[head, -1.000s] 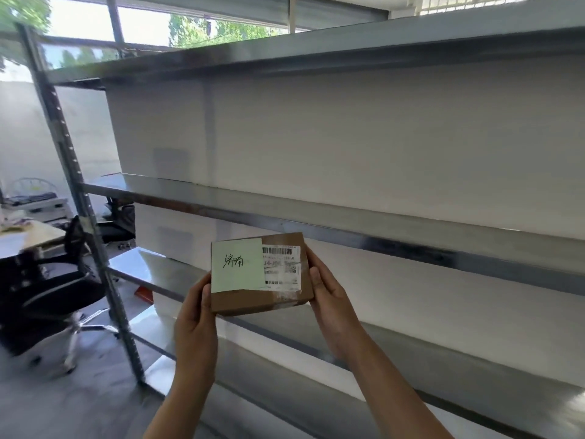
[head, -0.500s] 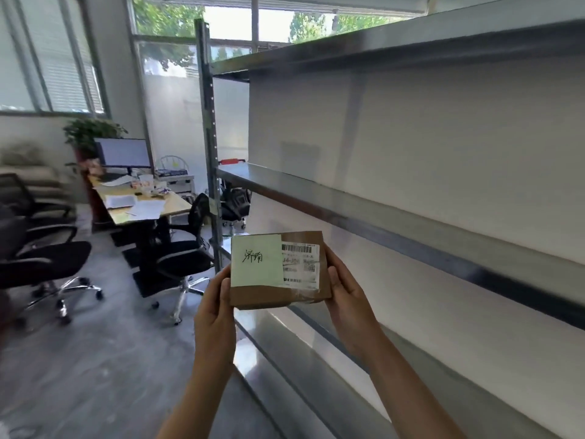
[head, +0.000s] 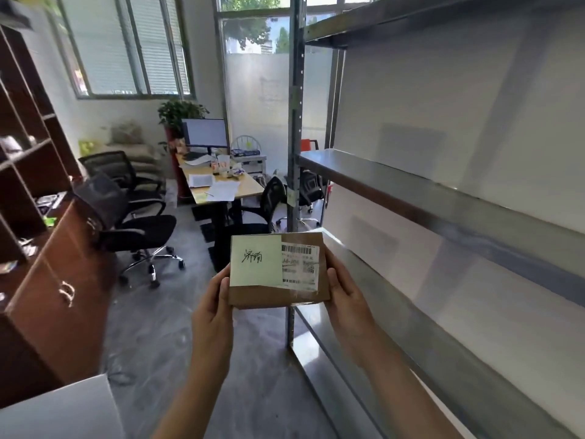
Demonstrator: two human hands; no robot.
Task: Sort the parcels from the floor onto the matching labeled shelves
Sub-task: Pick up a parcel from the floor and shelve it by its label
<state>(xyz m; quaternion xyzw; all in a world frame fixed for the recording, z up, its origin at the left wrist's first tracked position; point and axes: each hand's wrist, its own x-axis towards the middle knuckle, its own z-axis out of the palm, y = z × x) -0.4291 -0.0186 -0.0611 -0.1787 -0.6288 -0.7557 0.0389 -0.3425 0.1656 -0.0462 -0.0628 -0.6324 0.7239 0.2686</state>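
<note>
The parcel [head: 278, 270] sits in front of my chest, a small brown cardboard box held flat-side up toward me, just beside the metal shelving [head: 443, 198] on my right and not yet on any level. My left hand [head: 212, 315] clasps its left edge, fingers curled behind and thumb on the front; my right hand [head: 346, 299] does the same on the right edge, so both are closed on the box. A pale green note [head: 255, 260] with handwritten characters covers the left of its face, beside a white barcode label [head: 300, 263].

The risk, as I judge it, is misplacement: I see no shelf labels from here (the levels in view look bare and unmarked), so I could match the note to the wrong one. The note's lower edge also looks slightly lifted; a careless slide of my thumb might peel it.

The shelf upright [head: 296, 147] stands right behind the parcel and could catch a corner if I swing right too fast. Further left are office chairs [head: 139, 229], a desk [head: 221, 188] with papers and a monitor [head: 205, 133], and a wooden cabinet [head: 47, 280], all well apart.
</note>
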